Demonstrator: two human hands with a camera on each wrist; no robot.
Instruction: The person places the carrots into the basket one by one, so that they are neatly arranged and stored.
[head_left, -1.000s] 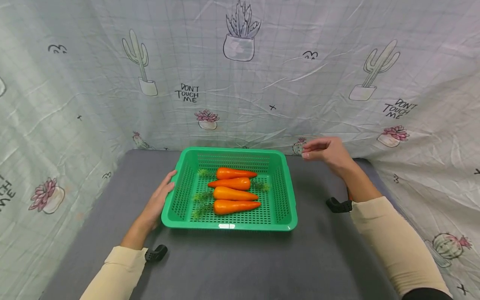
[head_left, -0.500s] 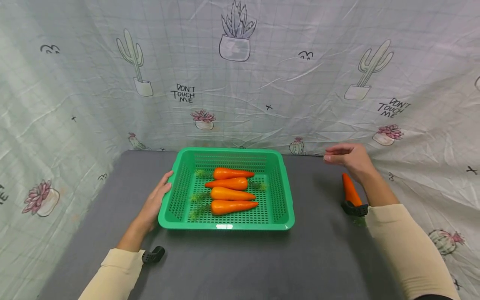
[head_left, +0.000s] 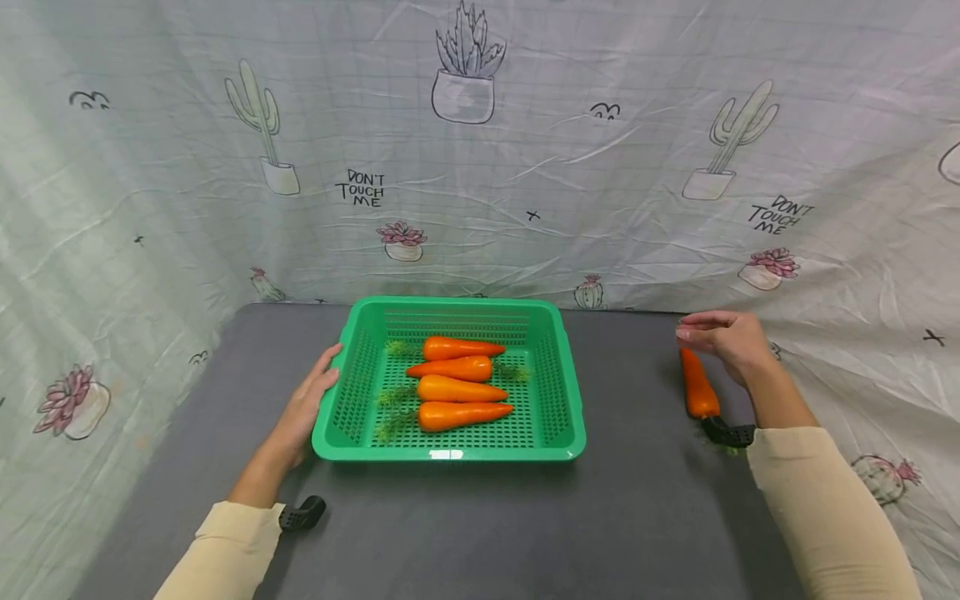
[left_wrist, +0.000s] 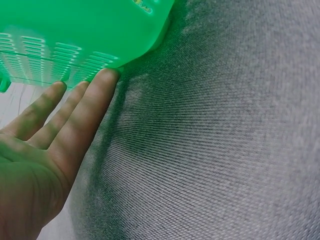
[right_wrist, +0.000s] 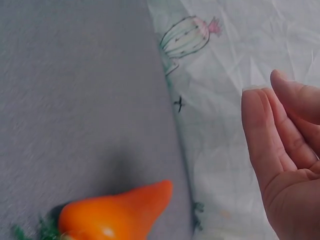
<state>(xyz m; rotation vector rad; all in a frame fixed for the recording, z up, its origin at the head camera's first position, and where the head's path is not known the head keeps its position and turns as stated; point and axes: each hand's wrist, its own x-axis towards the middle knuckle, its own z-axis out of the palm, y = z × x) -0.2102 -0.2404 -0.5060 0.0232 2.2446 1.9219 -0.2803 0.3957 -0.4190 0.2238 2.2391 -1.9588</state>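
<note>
A green plastic basket [head_left: 517,455] with slotted walls stands on the grey table. Several orange carrots [head_left: 463,392] with green tops lie side by side inside it. My left hand [head_left: 303,408] is at the basket's left side; in the left wrist view its straight fingertips [left_wrist: 106,77] reach the slotted wall. Off to the right, my right hand [head_left: 731,343] is above the table with loosely bent fingers and nothing between them. Just below it lies a single carrot [head_left: 697,387], tip away from me, its leafy end partly covered by the black wrist strap. The right wrist view shows this carrot [right_wrist: 117,212] apart from the fingers.
A pale curtain [head_left: 480,208] printed with cacti hangs behind the table [head_left: 480,533] and along both sides. The table's back edge runs close behind the basket, and its right edge passes near my right hand.
My right hand has moved right, from beside the basket to over the single carrot, which has come into view from behind the forearm. My left hand stays at the basket. The view has shifted slightly.
</note>
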